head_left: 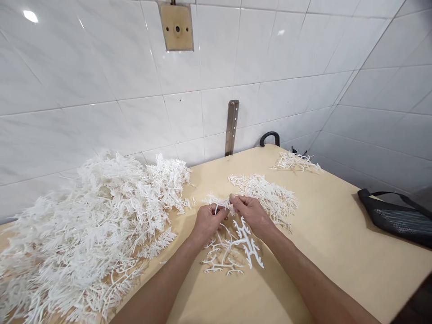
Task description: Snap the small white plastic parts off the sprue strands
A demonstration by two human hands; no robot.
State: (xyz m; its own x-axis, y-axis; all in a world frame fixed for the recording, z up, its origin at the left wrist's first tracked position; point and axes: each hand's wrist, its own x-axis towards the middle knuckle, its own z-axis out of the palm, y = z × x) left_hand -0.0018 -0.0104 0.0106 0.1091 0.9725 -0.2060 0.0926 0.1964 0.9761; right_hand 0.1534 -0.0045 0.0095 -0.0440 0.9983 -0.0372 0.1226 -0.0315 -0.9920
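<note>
Above the table, my left hand (pixel 207 222) is closed in a pinch on a white plastic sprig (pixel 216 200) with fine needle-like tips. My right hand (pixel 253 215) pinches the same sprig from the other side, thumb and fingertips pressed together. Fingers partly cover the sprig, so its full shape is hidden. Just below both hands is a larger white branched plastic piece (pixel 248 245) with short forked ends; I cannot tell whether it joins what I hold. Right behind my right hand lies a small pile of white sprigs (pixel 272 193).
A big heap of white plastic sprigs (pixel 97 234) covers the table's left side. Thin branched stems (pixel 297 162) lie at the far right corner, near a black curved handle (pixel 270 137). A black bag (pixel 394 218) rests at the right edge. A metal bracket (pixel 232 128) stands against the tiled wall.
</note>
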